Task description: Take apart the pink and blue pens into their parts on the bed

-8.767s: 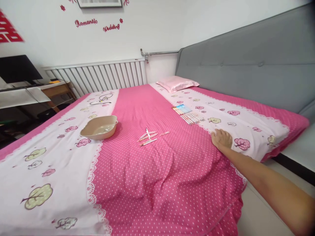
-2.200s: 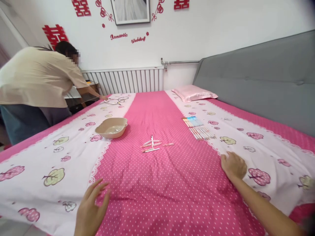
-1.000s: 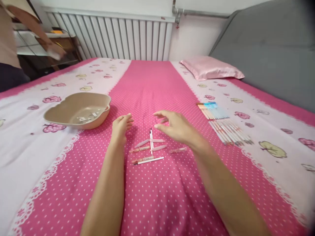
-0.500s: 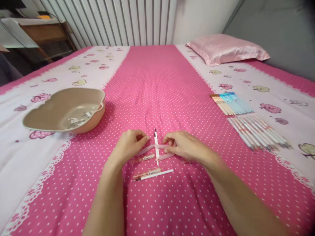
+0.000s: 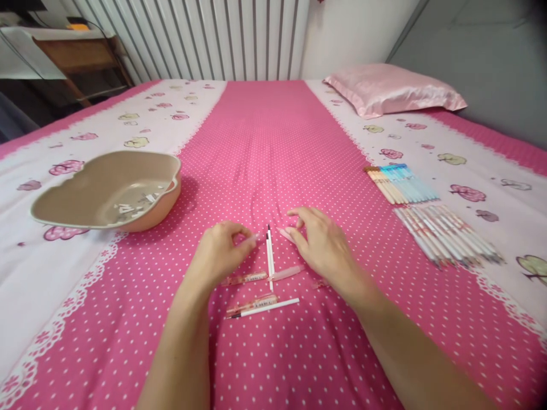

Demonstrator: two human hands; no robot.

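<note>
Pinched between the thumb and fingers of my left hand (image 5: 224,247) is a pale pink pen part, mostly hidden, its end near the fingertips. My right hand (image 5: 322,245) grips another pale pink pen barrel (image 5: 285,234) at the thumb, with the index finger raised. Between the hands two white pen refills (image 5: 269,253) with dark tips lie side by side. A second pink barrel (image 5: 287,273) rests across their lower end. Left of it lies a clear pink labelled pen piece (image 5: 252,278). Nearer me, a similar piece (image 5: 258,302) lies against a white refill (image 5: 273,306).
A beige basin (image 5: 102,188) with small white bits inside stands on the left of the bed. Rows of blue and cream pens (image 5: 404,183) and pale patterned pens (image 5: 447,234) lie on the right. A pink pillow (image 5: 393,88) is at the back right.
The two pale pink pen parts met end to end between my hands before; now they are apart. Both hands have risen slightly away from me, and the right fingers have spread more.
</note>
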